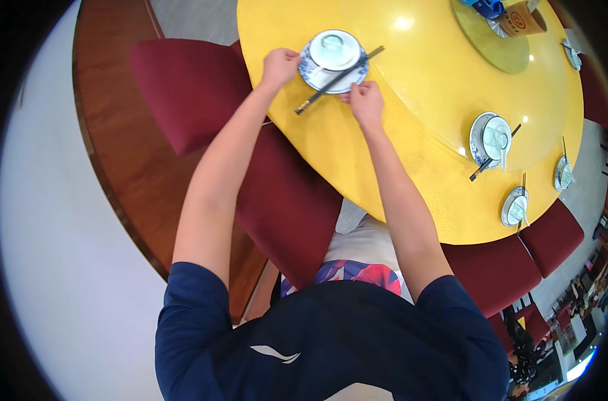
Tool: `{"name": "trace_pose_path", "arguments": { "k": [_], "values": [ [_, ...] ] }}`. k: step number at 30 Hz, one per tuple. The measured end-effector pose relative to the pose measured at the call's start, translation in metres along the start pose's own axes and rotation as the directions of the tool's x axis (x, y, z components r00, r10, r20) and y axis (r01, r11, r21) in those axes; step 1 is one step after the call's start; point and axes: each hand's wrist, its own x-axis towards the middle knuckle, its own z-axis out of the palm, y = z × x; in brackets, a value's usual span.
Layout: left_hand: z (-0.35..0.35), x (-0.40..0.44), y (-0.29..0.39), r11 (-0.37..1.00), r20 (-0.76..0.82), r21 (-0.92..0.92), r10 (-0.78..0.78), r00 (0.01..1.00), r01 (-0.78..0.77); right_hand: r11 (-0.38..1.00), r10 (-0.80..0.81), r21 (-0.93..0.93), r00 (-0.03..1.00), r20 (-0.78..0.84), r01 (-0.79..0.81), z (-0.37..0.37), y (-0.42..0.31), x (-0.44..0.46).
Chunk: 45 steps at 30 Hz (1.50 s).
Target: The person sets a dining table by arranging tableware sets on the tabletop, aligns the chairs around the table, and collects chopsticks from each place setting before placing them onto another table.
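Note:
A blue-and-white plate (308,72) lies at the near left edge of the round yellow table (424,180). On it stands a white bowl (321,55) with a clear glass (333,43) in it. Black chopsticks (325,89) lie slantwise across the plate, their ends sticking out on both sides. My left hand (281,65) pinches the plate's left rim. My right hand (365,101) grips the plate's lower right rim, its fingers closed.
More place settings (496,139) with chopsticks stand along the table's right side. A glass turntable (451,87) carries a brown box (522,19) and blue items. Dark red chairs (284,194) line the near edge. A person in dark clothes (522,354) is at the lower right.

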Motion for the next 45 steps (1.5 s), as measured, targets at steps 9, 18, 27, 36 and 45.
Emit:
{"name": "trace_pose_path", "arguments": {
  "k": [9, 18, 27, 36, 45],
  "values": [
    [-0.028, 0.048, -0.008, 0.983, -0.093, 0.166, 0.099, 0.991, -0.082, 0.987, -0.111, 0.103, 0.986, -0.122, 0.123, 0.062, -0.008, 0.017],
    [-0.044, 0.065, -0.029, 0.985, -0.147, 0.121, 0.144, 0.979, -0.127, 0.993, 0.023, 0.113, 0.999, 0.047, -0.028, 0.032, -0.001, -0.013],
    [0.053, -0.091, 0.105, 0.830, -0.125, -0.500, 0.211, 0.969, -0.246, 0.995, 0.078, -0.035, 0.953, -0.294, -0.092, -0.236, -0.004, -0.133],
    [0.200, -0.096, 0.153, 0.941, 0.134, -0.321, 0.158, 0.978, -0.108, 0.985, 0.173, 0.048, 0.969, -0.180, -0.167, -0.279, 0.032, -0.025],
    [0.165, -0.080, 0.137, 0.980, 0.152, -0.122, 0.172, 0.973, -0.155, 0.984, 0.179, 0.008, 0.979, -0.098, -0.179, -0.233, 0.041, -0.003]
  ]
}}
